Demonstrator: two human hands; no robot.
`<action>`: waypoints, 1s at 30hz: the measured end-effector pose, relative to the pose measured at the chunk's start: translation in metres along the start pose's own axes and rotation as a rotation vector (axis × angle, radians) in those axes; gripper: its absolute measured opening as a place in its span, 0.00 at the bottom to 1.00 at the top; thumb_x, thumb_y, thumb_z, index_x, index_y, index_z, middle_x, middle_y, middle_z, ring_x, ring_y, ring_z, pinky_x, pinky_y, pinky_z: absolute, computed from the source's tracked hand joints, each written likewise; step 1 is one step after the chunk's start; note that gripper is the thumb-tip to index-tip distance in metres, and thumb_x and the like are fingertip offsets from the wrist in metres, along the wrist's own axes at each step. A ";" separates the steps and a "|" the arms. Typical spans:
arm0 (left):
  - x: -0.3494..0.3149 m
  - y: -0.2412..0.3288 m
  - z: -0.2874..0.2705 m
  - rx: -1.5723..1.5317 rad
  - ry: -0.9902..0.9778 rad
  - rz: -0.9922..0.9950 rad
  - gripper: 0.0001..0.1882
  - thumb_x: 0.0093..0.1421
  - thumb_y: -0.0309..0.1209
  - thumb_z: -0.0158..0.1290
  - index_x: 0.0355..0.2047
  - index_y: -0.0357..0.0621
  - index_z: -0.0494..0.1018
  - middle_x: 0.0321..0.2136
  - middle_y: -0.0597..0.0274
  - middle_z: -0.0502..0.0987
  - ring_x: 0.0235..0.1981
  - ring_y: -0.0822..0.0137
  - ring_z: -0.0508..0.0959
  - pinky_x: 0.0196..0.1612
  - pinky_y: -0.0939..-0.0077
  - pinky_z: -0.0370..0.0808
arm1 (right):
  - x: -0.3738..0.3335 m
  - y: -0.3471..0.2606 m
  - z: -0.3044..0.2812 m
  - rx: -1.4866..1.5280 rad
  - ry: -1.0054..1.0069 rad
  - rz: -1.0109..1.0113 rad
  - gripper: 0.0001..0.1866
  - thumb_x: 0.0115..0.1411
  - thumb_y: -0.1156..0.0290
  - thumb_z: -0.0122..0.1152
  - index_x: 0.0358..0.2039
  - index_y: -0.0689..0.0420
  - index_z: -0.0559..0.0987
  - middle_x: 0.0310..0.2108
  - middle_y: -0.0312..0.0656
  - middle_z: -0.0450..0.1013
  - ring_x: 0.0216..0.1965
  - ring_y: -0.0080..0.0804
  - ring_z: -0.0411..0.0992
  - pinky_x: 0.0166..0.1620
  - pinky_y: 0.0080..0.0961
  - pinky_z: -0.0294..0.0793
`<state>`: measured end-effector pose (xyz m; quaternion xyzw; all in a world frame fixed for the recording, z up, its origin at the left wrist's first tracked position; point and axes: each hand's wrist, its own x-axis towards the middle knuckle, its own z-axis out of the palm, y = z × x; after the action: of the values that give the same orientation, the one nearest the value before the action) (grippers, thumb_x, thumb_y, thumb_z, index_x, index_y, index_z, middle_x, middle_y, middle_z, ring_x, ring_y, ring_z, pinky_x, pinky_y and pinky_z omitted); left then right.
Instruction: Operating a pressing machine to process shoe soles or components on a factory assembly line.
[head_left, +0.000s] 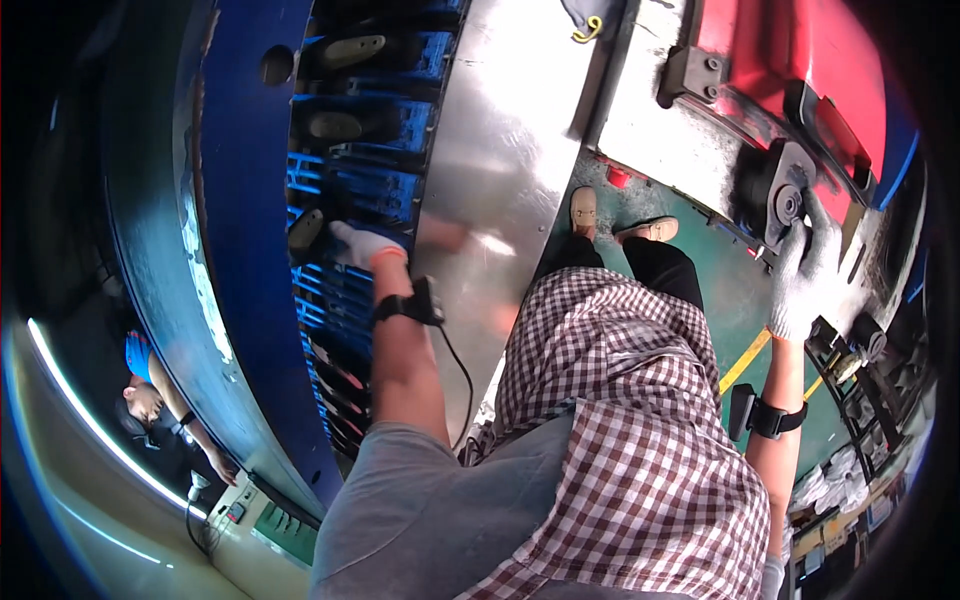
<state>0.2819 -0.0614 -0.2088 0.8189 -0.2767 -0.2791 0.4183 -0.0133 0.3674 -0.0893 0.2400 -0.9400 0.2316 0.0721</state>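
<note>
My left hand (pixel 368 246), in a white glove with an orange cuff, reaches into a blue slatted rack (pixel 318 285) on the left. Its fingers close at a dark shoe-shaped piece (pixel 308 230) with a tan top, which sits tilted; shadow hides part of the fingertips. My right hand (pixel 810 270), also gloved in white, is at the machine on the right. Its fingers bend around the edge of a dark oblong part (pixel 790 190) with a ringed round disc on its face. More tan-topped dark pieces (pixel 352 50) stand in the rack's far rows.
A bare metal ledge (pixel 490 130) runs between the rack and me. The red machine housing (pixel 750 50) is at the far right. Beyond the blue panel (pixel 245 200) a co-worker's arm (pixel 190 420) reaches down. Shelves with white cloths (pixel 838 485) stand lower right.
</note>
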 end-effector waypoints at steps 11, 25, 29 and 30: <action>0.191 0.027 0.024 -0.275 -0.466 -0.477 0.36 0.62 0.63 0.48 0.61 0.54 0.75 0.64 0.53 0.75 0.66 0.44 0.70 0.68 0.29 0.57 | 0.005 -0.004 -0.003 -0.143 -0.069 -0.030 0.20 0.67 0.78 0.56 0.60 0.60 0.78 0.49 0.51 0.77 0.49 0.42 0.77 0.55 0.33 0.75; 0.000 -0.023 -0.095 -0.320 -0.951 -0.376 0.39 0.59 0.45 0.58 0.69 0.50 0.61 0.70 0.58 0.61 0.65 0.38 0.65 0.65 0.32 0.68 | 0.006 -0.009 -0.007 -0.060 0.013 -0.014 0.17 0.60 0.73 0.63 0.51 0.54 0.83 0.43 0.46 0.80 0.46 0.44 0.77 0.53 0.39 0.75; -0.041 -0.013 -0.101 -0.412 -1.305 -0.400 0.47 0.56 0.44 0.58 0.72 0.34 0.55 0.66 0.40 0.65 0.66 0.35 0.67 0.71 0.37 0.62 | 0.005 -0.003 -0.007 0.069 0.056 -0.152 0.16 0.58 0.74 0.64 0.48 0.57 0.82 0.44 0.48 0.80 0.47 0.45 0.77 0.53 0.39 0.76; -0.089 0.021 -0.099 -0.429 -1.617 -0.468 0.53 0.52 0.44 0.64 0.73 0.32 0.52 0.67 0.35 0.62 0.68 0.35 0.65 0.72 0.36 0.60 | 0.007 0.002 -0.006 0.157 0.053 -0.213 0.16 0.59 0.76 0.64 0.49 0.59 0.82 0.46 0.47 0.79 0.48 0.44 0.77 0.53 0.36 0.76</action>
<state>0.2838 0.0421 -0.1225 0.3086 -0.2551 -0.9003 0.1706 -0.0200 0.3685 -0.0833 0.3373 -0.8859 0.3016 0.1020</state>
